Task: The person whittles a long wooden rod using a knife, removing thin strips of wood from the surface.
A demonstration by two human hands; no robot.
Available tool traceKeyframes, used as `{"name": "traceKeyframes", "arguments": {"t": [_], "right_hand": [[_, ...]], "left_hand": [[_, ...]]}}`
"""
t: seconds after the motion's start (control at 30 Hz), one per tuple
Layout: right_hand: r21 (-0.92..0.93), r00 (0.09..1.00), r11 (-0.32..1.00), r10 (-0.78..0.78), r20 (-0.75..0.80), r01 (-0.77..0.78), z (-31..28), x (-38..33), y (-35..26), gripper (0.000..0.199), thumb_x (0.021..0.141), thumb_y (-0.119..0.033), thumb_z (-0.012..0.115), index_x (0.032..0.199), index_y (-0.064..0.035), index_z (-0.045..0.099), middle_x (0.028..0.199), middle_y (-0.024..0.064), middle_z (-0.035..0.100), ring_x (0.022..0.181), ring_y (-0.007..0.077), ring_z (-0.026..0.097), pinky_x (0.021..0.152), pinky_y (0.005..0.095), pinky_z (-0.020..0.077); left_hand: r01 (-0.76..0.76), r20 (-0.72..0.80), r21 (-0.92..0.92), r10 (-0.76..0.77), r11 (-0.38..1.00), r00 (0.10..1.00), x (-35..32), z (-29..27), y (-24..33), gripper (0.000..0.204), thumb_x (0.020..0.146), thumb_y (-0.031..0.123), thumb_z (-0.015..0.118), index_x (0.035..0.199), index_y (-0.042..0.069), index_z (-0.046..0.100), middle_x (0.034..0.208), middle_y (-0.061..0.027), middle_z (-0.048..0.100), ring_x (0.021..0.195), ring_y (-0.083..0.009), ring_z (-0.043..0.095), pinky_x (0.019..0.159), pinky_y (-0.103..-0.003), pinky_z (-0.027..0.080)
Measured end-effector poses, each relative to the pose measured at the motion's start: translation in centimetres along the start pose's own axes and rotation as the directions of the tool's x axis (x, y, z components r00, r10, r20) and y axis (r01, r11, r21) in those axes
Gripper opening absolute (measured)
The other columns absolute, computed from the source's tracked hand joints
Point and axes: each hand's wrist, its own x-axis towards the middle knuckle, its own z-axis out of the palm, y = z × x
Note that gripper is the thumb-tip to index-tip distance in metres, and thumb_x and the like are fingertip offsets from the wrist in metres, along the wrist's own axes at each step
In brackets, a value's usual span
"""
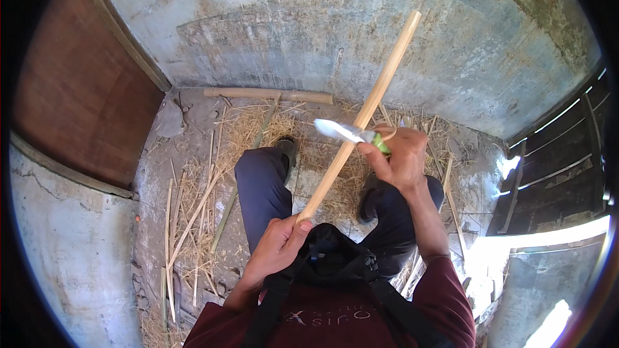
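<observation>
Your left hand (274,249) is closed round the wooden stick (388,80), right hand (405,154) closed round the knife (336,130); shave shallow, ahead of your left fingers (298,234)

I get one piece of lettering (338,316) on my feed: pale print across the chest of the maroon T-shirt (335,336). Lower row is larger and partly legible; the bit above is too faint and small for me to read. Not transcribing it.
</observation>
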Motion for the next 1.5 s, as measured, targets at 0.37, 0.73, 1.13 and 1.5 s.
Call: {"name": "traceKeyframes", "arguments": {"t": [0.37, 0.73, 1.13, 1.5], "right_hand": [[-0.105, 0.958, 0.957, 0.259, -0.120, -0.272, -1.3, 3.6, 8.3, 0.052, 0.104, -0.048, 0.069, 0.077, -0.0041, 0.071, 0.055, 0.0152, 0.055, 0.047, 0.0340, 0.055, 0.052, 0.0440, 0.0444], [-0.197, 0.942, 0.924, 0.335, -0.005, -0.329, 1.2, 4.5, 10.1, 0.055, 0.105, -0.050, 0.067, 0.075, -0.0044, 0.070, 0.057, 0.0190, 0.058, 0.054, 0.0408, 0.061, 0.055, 0.0482, 0.0462], [-0.097, 0.963, 0.959, 0.268, 0.005, -0.266, 1.5, 6.7, 10.0, 0.056, 0.105, -0.052, 0.067, 0.076, -0.0042, 0.074, 0.053, 0.0181, 0.055, 0.049, 0.0370, 0.059, 0.052, 0.0454, 0.0449], [-0.183, 0.964, 0.952, 0.259, 0.052, -0.246, 5.2, 7.2, 12.0, 0.061, 0.103, -0.061, 0.064, 0.082, -0.0060, 0.078, 0.056, 0.0171, 0.061, 0.053, 0.0380, 0.063, 0.055, 0.0469, 0.0493]], "left_hand": [[0.114, 0.007, -0.001, -0.114, 0.993, 0.993, -1.4, -0.3, -1.9, 0.043, 0.117, 0.030, 0.053, 0.089, -0.002, 0.057, 0.063, -0.0051, 0.043, 0.058, -0.0138, 0.039, 0.054, -0.038, 0.036], [0.189, 0.005, -0.086, -0.189, 0.978, 0.982, -1.4, -1.0, -4.2, 0.047, 0.119, 0.033, 0.047, 0.086, 0.000, 0.054, 0.065, 0.0012, 0.046, 0.062, -0.0090, 0.041, 0.056, -0.033, 0.036], [0.166, 0.015, -0.033, -0.165, 0.986, 0.986, -2.1, -1.2, -3.8, 0.044, 0.118, 0.031, 0.050, 0.087, -0.001, 0.055, 0.063, -0.0012, 0.045, 0.059, -0.0110, 0.040, 0.055, -0.035, 0.036], [0.166, -0.100, 0.046, -0.161, 0.985, 0.982, -1.8, -1.8, -4.9, 0.044, 0.117, 0.031, 0.051, 0.090, -0.003, 0.057, 0.064, -0.0039, 0.044, 0.063, -0.0119, 0.039, 0.056, -0.038, 0.037]]}}
